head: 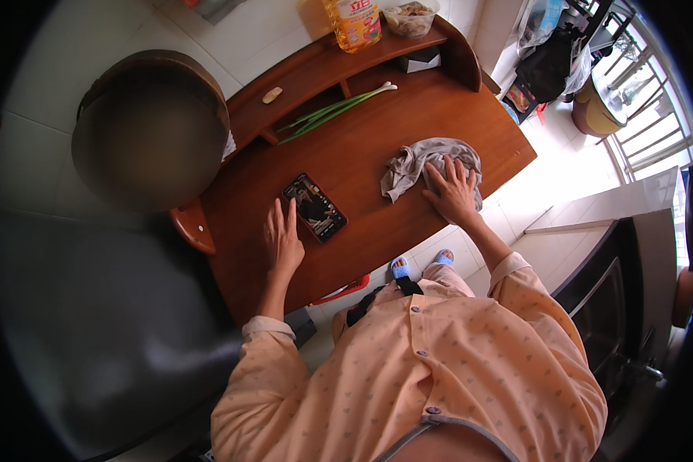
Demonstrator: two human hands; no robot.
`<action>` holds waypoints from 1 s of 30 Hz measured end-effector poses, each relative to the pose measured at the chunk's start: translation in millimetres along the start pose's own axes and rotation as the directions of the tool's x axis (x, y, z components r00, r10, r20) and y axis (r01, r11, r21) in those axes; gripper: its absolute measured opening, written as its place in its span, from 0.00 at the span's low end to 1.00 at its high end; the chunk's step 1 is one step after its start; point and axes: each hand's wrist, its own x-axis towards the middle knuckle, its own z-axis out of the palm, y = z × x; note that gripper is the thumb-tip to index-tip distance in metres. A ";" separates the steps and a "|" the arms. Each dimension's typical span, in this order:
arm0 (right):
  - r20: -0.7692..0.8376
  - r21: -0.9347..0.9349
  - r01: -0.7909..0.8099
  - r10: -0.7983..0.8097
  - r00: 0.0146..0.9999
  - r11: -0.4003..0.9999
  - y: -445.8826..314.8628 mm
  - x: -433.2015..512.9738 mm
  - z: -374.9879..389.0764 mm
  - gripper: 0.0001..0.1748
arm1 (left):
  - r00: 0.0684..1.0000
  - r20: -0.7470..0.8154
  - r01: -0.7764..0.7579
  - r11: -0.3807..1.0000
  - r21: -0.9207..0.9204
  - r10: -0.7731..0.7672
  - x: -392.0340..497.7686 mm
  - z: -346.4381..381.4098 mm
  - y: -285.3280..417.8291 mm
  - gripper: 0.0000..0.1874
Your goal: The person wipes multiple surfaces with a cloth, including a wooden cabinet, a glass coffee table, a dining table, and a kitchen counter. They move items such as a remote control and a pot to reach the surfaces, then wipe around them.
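My right hand [455, 190] lies with spread fingers on top of a crumpled grey cloth [407, 167] near the right end of a brown wooden desk [364, 242]. On the left, my left hand [283, 237] is at the left edge of a smartphone [315, 207] in a red case, its index finger stretched towards the lit screen. Whether that fingertip touches the phone, I cannot tell. Behind the phone, several green onions [335, 112] rest across the desk by the low shelf.
On the shelf stand a bottle of yellow liquid [355, 26] and a plastic container of food [410, 20]; a small piece of ginger or similar [272, 95] lies there too. A large round pan or basket [150, 133] is at the left. A black oven-like appliance [598, 300] stands at the right.
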 end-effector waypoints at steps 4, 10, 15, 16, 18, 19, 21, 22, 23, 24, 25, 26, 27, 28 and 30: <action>-0.043 0.009 0.019 -0.018 0.999 1.000 11.3 6.4 -0.9 0.30 | 0.993 0.112 -0.040 0.998 0.042 0.035 22.3 -0.9 -4.7 0.49; -0.114 0.034 0.018 -0.014 0.993 0.999 41.1 34.2 7.6 0.24 | 0.977 0.176 -0.135 0.988 0.071 0.121 46.6 -6.7 -12.7 0.52; 0.052 0.221 -0.241 0.235 0.970 0.945 23.3 72.5 2.8 0.32 | 0.851 0.384 -0.422 0.901 0.096 0.358 61.9 -22.7 4.4 0.51; 0.053 0.197 -0.252 0.246 0.968 0.947 13.7 75.0 0.4 0.33 | 0.819 0.421 -0.461 0.884 0.077 0.390 65.9 -25.6 9.8 0.51; 0.008 0.156 -0.237 0.239 0.971 0.959 -0.6 72.9 3.1 0.39 | 0.765 0.438 -0.554 0.829 0.072 0.473 71.8 -23.0 12.6 0.51; -0.035 0.118 -0.187 0.192 0.981 0.975 -4.8 66.9 7.5 0.41 | 0.733 0.472 -0.583 0.810 0.066 0.489 75.0 -23.3 15.1 0.51; -0.071 0.063 -0.139 0.143 0.987 0.988 -9.9 59.3 9.9 0.42 | 0.664 0.539 -0.640 0.767 0.053 0.517 81.4 -25.3 21.9 0.51; -0.051 0.030 -0.134 0.136 0.989 0.991 -9.5 59.3 9.5 0.42 | 0.652 0.527 -0.662 0.748 0.045 0.546 82.7 -19.4 19.3 0.49; -0.118 0.032 -0.116 0.119 0.986 0.993 -8.2 58.3 15.1 0.39 | 0.647 0.530 -0.665 0.745 0.041 0.548 83.4 -19.1 19.2 0.49; -0.138 0.023 -0.103 0.105 0.985 0.994 -6.9 58.0 15.5 0.36 | 0.640 0.532 -0.671 0.741 0.035 0.554 85.6 -18.0 19.9 0.48; -0.159 0.014 -0.090 0.091 0.983 0.996 -4.5 57.4 15.0 0.33 | 0.633 0.534 -0.676 0.736 0.030 0.560 87.6 -17.3 20.5 0.47; -0.172 0.018 -0.052 0.054 0.984 0.998 1.0 55.5 14.4 0.31 | 0.640 0.480 -0.689 0.725 0.011 0.600 89.4 -17.2 20.3 0.44; -0.186 0.020 -0.012 0.015 0.982 1.000 8.1 53.9 12.7 0.29 | 0.648 0.475 -0.673 0.740 -0.010 0.596 92.3 -17.5 22.7 0.43; -0.200 0.022 0.028 -0.023 0.979 0.999 16.4 53.5 10.1 0.27 | 0.655 0.470 -0.657 0.753 -0.031 0.591 95.8 -18.4 25.8 0.42; -0.229 0.032 0.113 -0.103 0.968 0.993 35.9 52.9 1.5 0.24 | 0.678 0.451 -0.626 0.778 -0.060 0.580 102.6 -17.3 32.7 0.41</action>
